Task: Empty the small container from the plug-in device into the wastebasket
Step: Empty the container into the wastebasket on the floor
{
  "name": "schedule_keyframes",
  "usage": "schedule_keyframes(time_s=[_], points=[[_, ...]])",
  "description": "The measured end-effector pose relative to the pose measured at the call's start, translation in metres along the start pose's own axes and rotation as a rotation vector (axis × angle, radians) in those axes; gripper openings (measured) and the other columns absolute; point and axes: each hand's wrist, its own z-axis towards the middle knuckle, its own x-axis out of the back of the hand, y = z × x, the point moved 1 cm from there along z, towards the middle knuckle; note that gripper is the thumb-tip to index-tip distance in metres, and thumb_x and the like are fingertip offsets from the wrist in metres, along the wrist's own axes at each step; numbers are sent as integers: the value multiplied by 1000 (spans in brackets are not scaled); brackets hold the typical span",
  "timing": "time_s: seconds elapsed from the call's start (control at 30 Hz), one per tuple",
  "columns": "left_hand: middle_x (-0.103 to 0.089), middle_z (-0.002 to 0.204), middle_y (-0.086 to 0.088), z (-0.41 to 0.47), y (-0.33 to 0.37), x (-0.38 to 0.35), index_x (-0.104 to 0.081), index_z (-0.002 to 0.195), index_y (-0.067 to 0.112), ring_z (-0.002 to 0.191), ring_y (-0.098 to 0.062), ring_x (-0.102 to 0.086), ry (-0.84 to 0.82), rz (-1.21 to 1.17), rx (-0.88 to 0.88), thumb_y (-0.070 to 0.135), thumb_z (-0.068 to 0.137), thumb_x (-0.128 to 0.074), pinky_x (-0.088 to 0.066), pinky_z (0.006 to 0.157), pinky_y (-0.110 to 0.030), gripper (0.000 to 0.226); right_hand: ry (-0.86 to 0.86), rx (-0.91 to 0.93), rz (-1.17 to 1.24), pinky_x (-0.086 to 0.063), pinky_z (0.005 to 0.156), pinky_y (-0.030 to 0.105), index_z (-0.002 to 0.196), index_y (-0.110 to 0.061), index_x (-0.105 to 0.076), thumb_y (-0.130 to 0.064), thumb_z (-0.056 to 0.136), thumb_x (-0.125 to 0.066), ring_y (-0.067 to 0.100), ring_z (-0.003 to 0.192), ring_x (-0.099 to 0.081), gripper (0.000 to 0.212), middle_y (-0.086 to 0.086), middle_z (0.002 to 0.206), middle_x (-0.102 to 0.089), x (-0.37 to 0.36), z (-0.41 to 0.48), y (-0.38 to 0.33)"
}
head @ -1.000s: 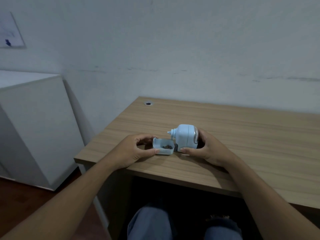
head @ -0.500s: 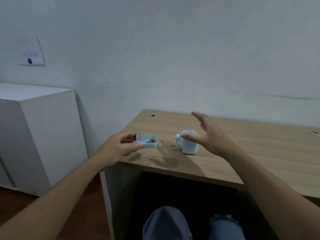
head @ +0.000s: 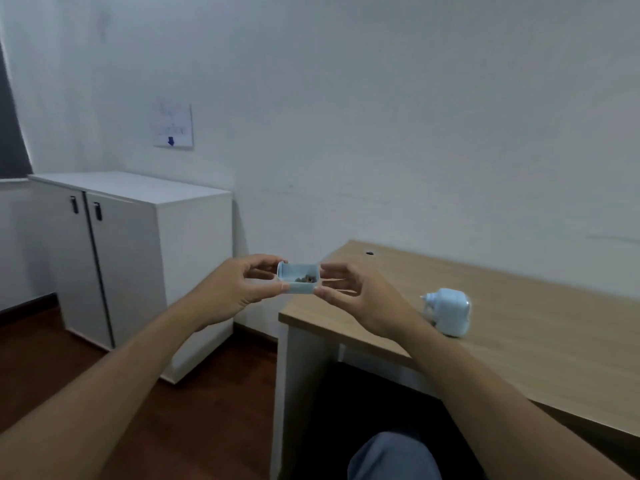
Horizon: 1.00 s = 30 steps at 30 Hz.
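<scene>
A small pale-blue open container [head: 298,279] with dark bits inside is held level in the air past the desk's left corner. My left hand [head: 230,293] pinches its left end. My right hand [head: 360,299] pinches its right end with thumb and fingers. The pale-blue plug-in device [head: 450,310] lies on the wooden desk [head: 540,341] to the right of my right wrist, touched by neither hand. No wastebasket is in view.
A white two-door cabinet [head: 138,265] stands on the left against the wall, with dark reddish floor [head: 194,424] between it and the desk. A paper sheet [head: 173,125] is stuck on the wall. My knee [head: 391,457] shows under the desk's front edge.
My left hand lifted the container off the desk and carried it left, past the desk corner. My right hand let go of the device and came over to grip the container's other end. The view turned left.
</scene>
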Motion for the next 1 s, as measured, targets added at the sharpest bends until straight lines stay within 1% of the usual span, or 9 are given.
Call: schedule_keyframes(time_s=[0.1,0.2,0.27,0.37,0.47,0.6,0.73,0.9,1.0], points=[[-81,126,17,-19,-27,23,-74,141,33,123,-1,-73,38,-10,35,41,92,-87,-60,104,-27,51,-54,-6,49,-67,97,25,142,-25,-68,-36,97,-85,4,116,-80,49,-9,130,-81,-43,14,-4],[-82,126,16,-35,-57,38,-75,138,31,121,-1,-75,55,-41,84,32,91,-89,-60,104,-24,49,-56,0,108,-70,97,40,138,-25,-71,-38,95,-87,10,112,-83,48,-6,127,-83,-84,26,-1],[-82,129,11,-47,-76,43,-74,141,26,121,-4,-76,74,-57,119,28,90,-91,-61,104,-24,54,-70,11,85,-69,98,40,140,-24,-70,-37,97,-86,8,110,-83,47,-9,130,-81,-108,28,3],[-80,130,3,-68,-104,47,-72,142,16,117,-7,-76,101,-63,173,17,91,-90,-59,91,-11,54,-107,-21,153,-70,96,45,139,-25,-70,-36,97,-86,14,110,-82,47,-9,136,-77,-150,26,16],[-79,124,-1,-92,-136,46,-72,136,8,104,6,-77,116,-80,255,10,90,-90,-57,86,-7,49,-156,-55,188,-69,98,47,140,-28,-70,-43,95,-86,13,111,-81,50,-11,136,-78,-193,22,35],[-80,122,1,-127,-186,39,-71,133,5,120,-2,-74,166,-121,361,10,87,-92,-58,89,-10,50,-195,-123,186,-70,95,47,142,-32,-67,-48,94,-85,12,107,-80,54,-11,138,-77,-247,8,60],[-80,127,5,-159,-226,28,-74,130,12,118,4,-73,152,-112,444,18,85,-95,-58,99,-16,50,-248,-198,179,-71,91,40,142,-30,-66,-41,97,-84,12,103,-80,50,-13,140,-74,-287,-9,76],[-77,137,-4,-196,-269,12,-72,133,8,129,-2,-67,133,-146,528,12,88,-92,-56,94,-7,50,-313,-283,205,-70,83,35,136,-31,-67,-43,96,-85,15,94,-80,45,-17,137,-73,-326,-33,94],[-75,141,-7,-220,-289,2,-72,134,14,134,-12,-68,116,-183,600,14,88,-93,-56,110,-25,50,-345,-344,227,-69,77,35,134,-27,-67,-39,96,-86,9,86,-80,44,-17,132,-74,-346,-46,105]])
